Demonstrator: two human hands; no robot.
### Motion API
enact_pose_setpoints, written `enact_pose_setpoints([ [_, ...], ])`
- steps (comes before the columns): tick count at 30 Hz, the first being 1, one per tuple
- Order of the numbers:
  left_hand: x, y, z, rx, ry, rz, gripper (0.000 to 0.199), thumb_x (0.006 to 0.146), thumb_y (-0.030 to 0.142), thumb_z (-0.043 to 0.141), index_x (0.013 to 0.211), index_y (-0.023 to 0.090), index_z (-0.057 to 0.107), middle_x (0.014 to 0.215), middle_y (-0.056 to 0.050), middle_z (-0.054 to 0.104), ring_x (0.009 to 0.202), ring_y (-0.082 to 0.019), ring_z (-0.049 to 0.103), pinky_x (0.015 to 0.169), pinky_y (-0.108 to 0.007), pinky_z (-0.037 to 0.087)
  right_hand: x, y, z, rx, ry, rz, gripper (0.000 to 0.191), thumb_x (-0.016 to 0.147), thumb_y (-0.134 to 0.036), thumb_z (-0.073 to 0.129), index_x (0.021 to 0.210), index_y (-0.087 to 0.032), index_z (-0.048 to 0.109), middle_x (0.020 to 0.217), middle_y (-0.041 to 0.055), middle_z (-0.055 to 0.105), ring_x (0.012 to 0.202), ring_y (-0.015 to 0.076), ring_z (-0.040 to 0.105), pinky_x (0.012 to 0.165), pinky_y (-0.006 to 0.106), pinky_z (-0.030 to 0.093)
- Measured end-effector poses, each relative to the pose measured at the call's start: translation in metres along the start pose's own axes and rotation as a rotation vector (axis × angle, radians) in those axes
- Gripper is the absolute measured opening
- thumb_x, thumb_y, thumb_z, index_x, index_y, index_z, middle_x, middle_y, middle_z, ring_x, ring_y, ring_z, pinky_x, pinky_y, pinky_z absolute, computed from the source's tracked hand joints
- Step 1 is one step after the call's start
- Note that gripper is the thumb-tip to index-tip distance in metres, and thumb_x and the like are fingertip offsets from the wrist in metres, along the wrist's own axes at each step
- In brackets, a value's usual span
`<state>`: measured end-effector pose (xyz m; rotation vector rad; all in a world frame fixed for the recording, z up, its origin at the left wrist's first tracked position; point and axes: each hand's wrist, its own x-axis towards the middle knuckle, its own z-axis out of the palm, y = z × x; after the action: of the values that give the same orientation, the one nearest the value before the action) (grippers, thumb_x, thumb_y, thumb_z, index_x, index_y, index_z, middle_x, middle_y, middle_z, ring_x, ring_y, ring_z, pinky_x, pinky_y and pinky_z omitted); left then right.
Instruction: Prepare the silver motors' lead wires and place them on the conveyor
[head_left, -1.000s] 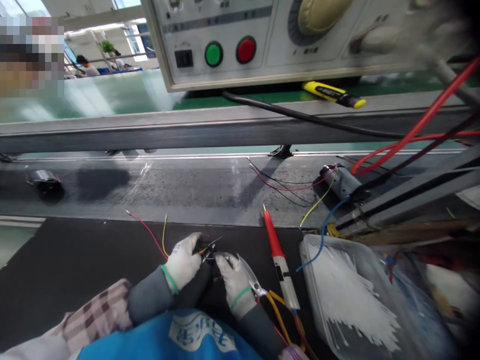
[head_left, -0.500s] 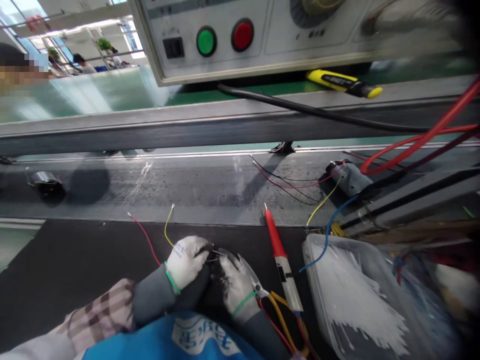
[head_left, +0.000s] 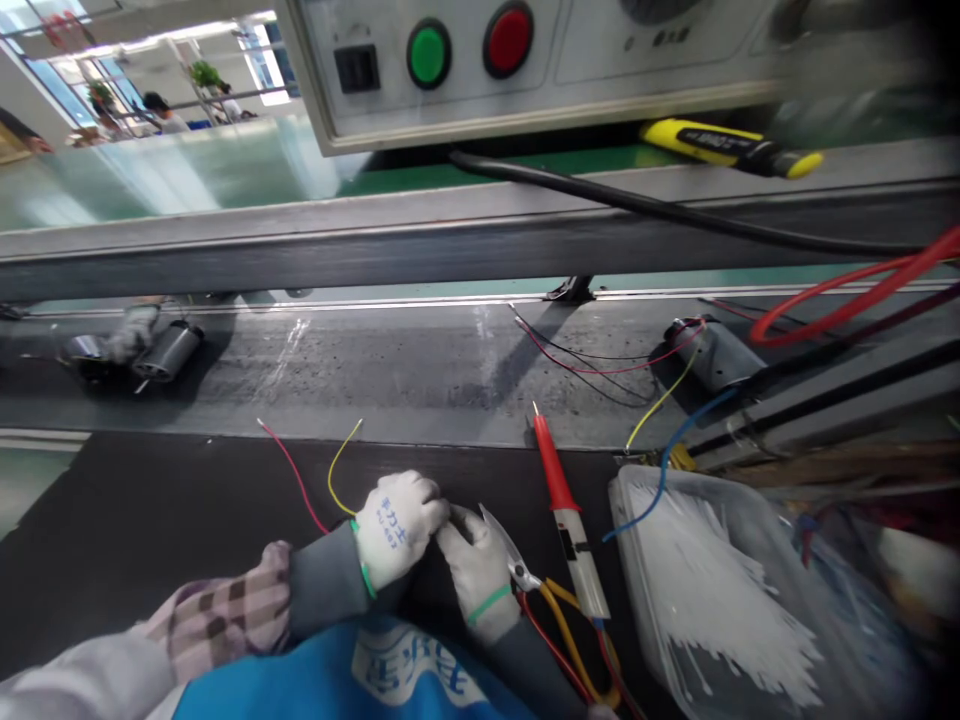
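My left hand, in a white glove, has its fingers bent and pressed together against my right hand. The right glove is also closed, thumb and fingers pinched. Whatever lies between the fingertips is hidden by the gloves. A red wire and a yellow wire stick out past my left wrist; their other ends are out of sight. Close to my right hand lies a pair of scissors with orange handles, blades pointing away. Beside them rests a red and white test probe.
A clear box of white cable ties stands at the right. On the grey belt lie a motor with wires and another motor, near a co-worker's gloved hand. A control box and yellow cutter knife are behind.
My hands have come together, and the thin strand between them is now hidden. At the left, a co-worker's gloved hand and another motor have appeared on the belt. The view has shifted slightly.
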<state>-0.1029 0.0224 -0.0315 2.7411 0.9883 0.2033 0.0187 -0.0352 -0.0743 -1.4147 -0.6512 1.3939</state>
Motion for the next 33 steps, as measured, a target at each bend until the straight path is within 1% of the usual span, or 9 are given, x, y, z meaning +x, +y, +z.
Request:
enact_pose_setpoints([
  [3,-0.001,-0.003,0.002,-0.099,-0.026,0.000,0.029,0.081,0.021,0.040,0.102,0.022,0.060,0.099,-0.006,0.060,0.089,-0.019,0.052,0.079,-0.033,0.041,0.001,-0.006,-0.003,-0.107,-0.056,-0.033,0.028,0.069,-0.035,0.061,0.089,-0.016,0.067,0.082,0.0060,0.070,0.084,0.0246,0.061,0.076,0.035,0.048],
  [7,-0.019,-0.008,0.002,-0.141,0.007,-0.273,0.043,0.078,0.033,0.047,0.119,0.020,0.047,0.107,-0.008,0.057,0.097,-0.021,0.051,0.083,-0.033,0.041,0.001,-0.010,-0.012,-0.157,-0.123,-0.048,0.030,0.074,-0.041,0.056,0.089,-0.018,0.068,0.082,0.0044,0.070,0.085,0.0236,0.062,0.075,0.032,0.048],
  [12,-0.034,-0.002,0.006,-0.161,-0.057,-0.446,0.030,0.082,0.030,0.041,0.105,0.019,0.056,0.093,-0.006,0.061,0.088,-0.019,0.056,0.078,-0.030,0.043,0.003,-0.018,-0.016,-0.425,0.038,-0.166,0.025,0.074,-0.040,0.054,0.076,-0.020,0.068,0.077,0.0042,0.070,0.078,0.0225,0.061,0.072,0.032,0.045],
  [19,-0.030,0.003,0.010,-0.351,0.042,-0.486,0.030,0.076,0.034,0.050,0.102,0.021,0.059,0.093,-0.003,0.065,0.085,-0.018,0.059,0.076,-0.028,0.045,0.013,-0.030,-0.022,-0.502,0.111,-0.258,0.020,0.072,-0.034,0.053,0.064,-0.021,0.065,0.070,0.0025,0.067,0.073,0.0199,0.060,0.069,0.030,0.044],
  [23,-0.030,0.003,0.017,-0.522,0.133,-0.514,0.027,0.077,0.030,0.050,0.101,0.023,0.061,0.097,0.000,0.066,0.089,-0.015,0.060,0.080,-0.024,0.045,0.024,-0.025,-0.037,-0.336,0.299,-0.239,0.020,0.068,-0.036,0.057,0.066,-0.019,0.066,0.072,0.0039,0.067,0.077,0.0215,0.059,0.073,0.033,0.045],
  [25,-0.031,0.004,0.021,-0.565,0.162,-0.554,0.025,0.077,0.027,0.050,0.098,0.022,0.062,0.095,0.001,0.067,0.087,-0.015,0.060,0.079,-0.024,0.045,0.027,-0.024,-0.041,-0.251,0.319,-0.194,0.024,0.067,-0.039,0.059,0.072,-0.017,0.067,0.077,0.0048,0.068,0.080,0.0224,0.059,0.075,0.034,0.045],
  [27,-0.030,0.006,0.023,-0.580,0.185,-0.601,0.023,0.076,0.026,0.050,0.094,0.022,0.063,0.091,0.001,0.067,0.085,-0.015,0.061,0.078,-0.024,0.046,0.028,-0.026,-0.037,-0.157,0.253,-0.131,0.028,0.066,-0.041,0.061,0.079,-0.017,0.068,0.083,0.0053,0.068,0.082,0.0218,0.059,0.073,0.033,0.046],
  [30,-0.029,0.010,0.025,-0.580,0.227,-0.630,0.021,0.074,0.025,0.051,0.091,0.022,0.063,0.089,0.000,0.067,0.084,-0.016,0.061,0.076,-0.025,0.046,0.029,-0.036,-0.016,0.164,0.131,-0.021,0.030,0.066,-0.041,0.062,0.085,-0.018,0.066,0.090,0.0050,0.066,0.080,0.0185,0.059,0.064,0.028,0.048],
  [33,-0.028,0.013,0.025,-0.573,0.228,-0.608,0.019,0.074,0.022,0.049,0.087,0.022,0.063,0.081,0.000,0.066,0.077,-0.015,0.061,0.070,-0.024,0.047,0.031,-0.046,0.010,0.405,0.019,0.061,0.027,0.065,-0.040,0.061,0.083,-0.020,0.062,0.078,0.0019,0.065,0.062,0.0140,0.059,0.050,0.025,0.046],
])
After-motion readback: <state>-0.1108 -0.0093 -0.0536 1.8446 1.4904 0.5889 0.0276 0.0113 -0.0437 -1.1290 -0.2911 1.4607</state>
